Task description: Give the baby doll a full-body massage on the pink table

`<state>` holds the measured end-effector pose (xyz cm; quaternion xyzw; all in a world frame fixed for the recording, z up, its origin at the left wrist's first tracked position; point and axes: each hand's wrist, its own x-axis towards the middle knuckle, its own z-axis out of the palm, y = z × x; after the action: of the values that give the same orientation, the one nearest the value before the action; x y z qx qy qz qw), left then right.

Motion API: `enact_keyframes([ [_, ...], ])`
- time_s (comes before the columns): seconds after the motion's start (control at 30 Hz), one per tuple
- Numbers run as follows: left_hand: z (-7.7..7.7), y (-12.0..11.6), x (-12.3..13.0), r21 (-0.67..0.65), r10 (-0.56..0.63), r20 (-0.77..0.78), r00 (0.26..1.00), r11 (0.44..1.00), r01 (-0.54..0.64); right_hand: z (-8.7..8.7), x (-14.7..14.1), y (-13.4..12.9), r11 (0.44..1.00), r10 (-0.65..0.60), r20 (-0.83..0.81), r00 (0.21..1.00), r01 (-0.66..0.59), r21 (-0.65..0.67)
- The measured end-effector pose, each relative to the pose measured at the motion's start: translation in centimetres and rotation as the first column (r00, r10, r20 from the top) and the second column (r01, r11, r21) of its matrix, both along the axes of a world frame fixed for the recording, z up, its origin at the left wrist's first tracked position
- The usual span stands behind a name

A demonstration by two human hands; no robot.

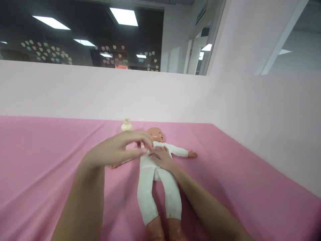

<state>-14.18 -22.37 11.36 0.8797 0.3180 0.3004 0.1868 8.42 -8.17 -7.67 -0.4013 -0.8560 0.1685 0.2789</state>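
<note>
A baby doll [147, 161] in a white suit lies on its back on the pink cover, arms spread and legs toward me. Its head [155, 134] is turned to the right. Over its chest, my left hand [125, 147] is raised with thumb and fingertips brought together in a pinch. A small pale bit shows at those fingertips, too small to name. My right hand [163, 158] lies on the doll's torso with its fingers stretched out. A small greyish patch shows among the right fingers; what it is, I cannot tell.
Behind the doll's head stands a cream pump bottle [126, 125]. The pink cover [50, 174] has folds on the left. White walls [100, 93] rise at the back and right, with a window [82, 36] bearing heart stickers and light reflections.
</note>
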Motion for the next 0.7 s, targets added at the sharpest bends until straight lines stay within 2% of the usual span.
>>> enact_keyframes([
  [0.03, -0.1, 1.9, 0.2, -0.015, 0.014, -0.022, 1.0, 1.0, -0.015, 0.0, 0.0, 0.0, 1.0, 0.0, 0.004, 1.0, 0.0, 0.002],
  [0.1, -1.2, 7.0, 0.3, -0.036, 0.25, -0.041, 0.967, 0.967, -0.251, 0.0, 0.0, 0.1, 1.0, 0.003, 0.014, 1.0, -0.003, 0.006],
  [0.17, -3.3, 13.0, -0.4, 0.026, 0.5, -0.013, 0.866, 0.866, -0.499, 0.0, 0.1, 0.0, 1.0, 0.005, 0.028, 1.0, -0.005, 0.009],
  [0.2, -4.6, 15.9, -1.0, 0.075, 0.58, -0.01, 0.814, 0.813, -0.578, 0.0, 0.1, 0.0, 1.0, 0.004, 0.035, 0.999, -0.004, 0.01],
  [0.27, -7.2, 20.7, -2.7, 0.155, 0.694, -0.051, 0.718, 0.716, -0.681, 0.0, 0.1, -0.1, 1.0, -0.005, 0.047, 0.999, 0.005, 0.011],
  [0.33, -9.3, 23.7, -4.4, 0.168, 0.719, -0.18, 0.672, 0.695, -0.699, 0.2, 0.0, -0.1, 1.0, -0.019, 0.054, 0.998, 0.018, 0.01],
  [0.4, -10.8, 25.3, -5.3, 0.244, 0.728, -0.207, 0.653, 0.685, -0.686, 0.4, -0.2, 0.5, 1.0, -0.019, 0.034, 0.999, 0.019, -0.002],
  [0.43, -11.4, 25.6, -5.3, 0.284, 0.752, -0.162, 0.639, 0.655, -0.7, 0.5, -0.3, 1.1, 1.0, -0.011, -0.005, 1.0, 0.011, -0.019],
  [0.5, -12.2, 25.9, -3.9, 0.329, 0.767, -0.018, 0.641, 0.61, -0.721, 1.0, -0.5, 3.0, 0.998, -0.019, -0.158, 0.987, 0.01, -0.059],
  [0.53, -12.7, 25.8, -2.7, 0.32, 0.751, 0.044, 0.658, 0.613, -0.722, 1.2, -0.6, 4.4, 0.996, -0.047, -0.272, 0.961, 0.027, -0.079],
  [0.6, -13.7, 25.7, 0.8, 0.254, 0.683, 0.091, 0.725, 0.688, -0.68, 1.5, -0.7, 7.5, 0.979, -0.204, -0.469, 0.859, 0.189, -0.08],
  [0.67, -14.9, 25.6, 4.5, 0.155, 0.604, 0.108, 0.789, 0.774, -0.614, 1.5, -0.6, 10.7, 0.946, -0.31, -0.557, 0.77, 0.307, -0.101],
  [0.7, -15.6, 25.5, 6.3, 0.111, 0.569, 0.118, 0.814, 0.807, -0.58, 1.3, -0.6, 12.1, 0.937, -0.335, -0.564, 0.755, 0.329, -0.117],
])
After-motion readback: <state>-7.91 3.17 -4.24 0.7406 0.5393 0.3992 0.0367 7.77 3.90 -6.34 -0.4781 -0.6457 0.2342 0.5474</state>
